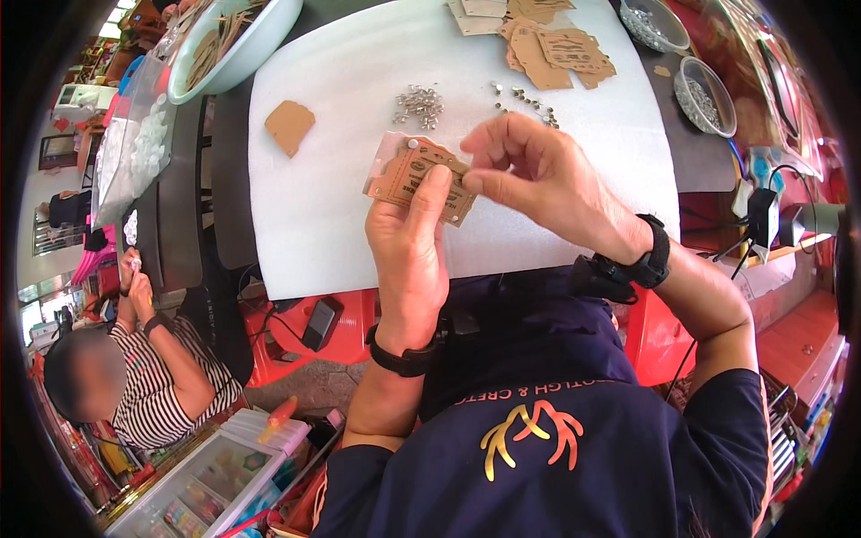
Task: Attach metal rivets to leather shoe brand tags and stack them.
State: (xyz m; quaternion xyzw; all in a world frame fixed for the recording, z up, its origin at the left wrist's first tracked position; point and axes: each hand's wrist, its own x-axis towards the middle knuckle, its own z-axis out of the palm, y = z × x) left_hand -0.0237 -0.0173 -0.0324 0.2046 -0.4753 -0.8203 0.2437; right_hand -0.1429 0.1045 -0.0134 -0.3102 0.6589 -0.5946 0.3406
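A dark table point(708, 161) is covered by a white foam sheet point(332, 206); on the sheet are laid a lone brown card tag point(289, 125), a heap of small metal rivets point(420, 104) and a pile of brown card tags point(554, 49); two clear bowls of rivets point(705, 97) are set beside it.

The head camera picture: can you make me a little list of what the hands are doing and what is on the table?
left hand: holds a brown cardboard tag from below, thumb on top
right hand: fingertips pinched at the tag's right edge; anything between them is too small to see
table cover: white foam sheet
small parts: pile of silver rivets beyond the tag
other tags: a loose brown piece to the left, a stack at the far side
bowls: two bowls of metal bits, far right
nearby: another person, lower left
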